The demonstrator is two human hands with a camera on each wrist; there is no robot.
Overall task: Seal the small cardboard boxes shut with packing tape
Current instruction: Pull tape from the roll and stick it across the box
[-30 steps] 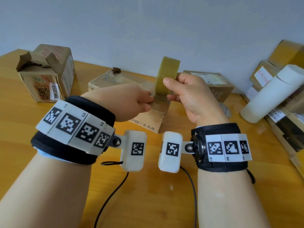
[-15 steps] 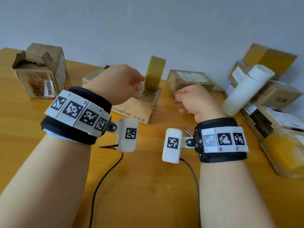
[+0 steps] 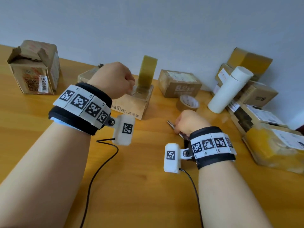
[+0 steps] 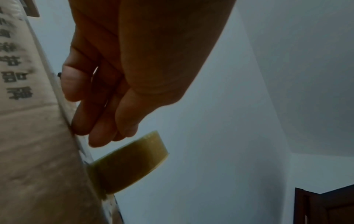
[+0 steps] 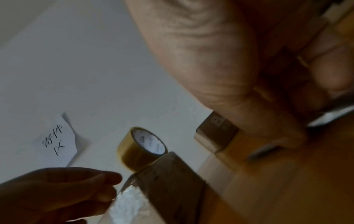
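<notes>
A small cardboard box (image 3: 131, 106) printed "FARINE" stands mid-table, with clear tape shining on its top. A yellow-green tape roll (image 3: 147, 71) stands on edge on that top. My left hand (image 3: 131, 89) reaches down beside the roll. In the left wrist view its nearly straight fingers (image 4: 82, 121) touch the taped top of the box (image 4: 38, 151) near the roll (image 4: 130, 163). My right hand (image 3: 181, 127) rests on the table in front of the box and grips scissors (image 3: 171, 125), whose blade pokes out to the left. In the right wrist view the roll (image 5: 138, 151) sits on the box (image 5: 172, 189).
A torn-open box (image 3: 32, 68) stands at far left. A closed box (image 3: 179, 83) and a brown tape roll (image 3: 187, 102) lie behind my right hand. A white cylinder (image 3: 228, 89) leans on stacked parcels (image 3: 263, 112) at right. Wrist cables trail over the near table.
My right hand let go of the tape roll, dropped to the table on the right and closed on the scissors. The roll now stands alone on the box. My left hand stays at the box top.
</notes>
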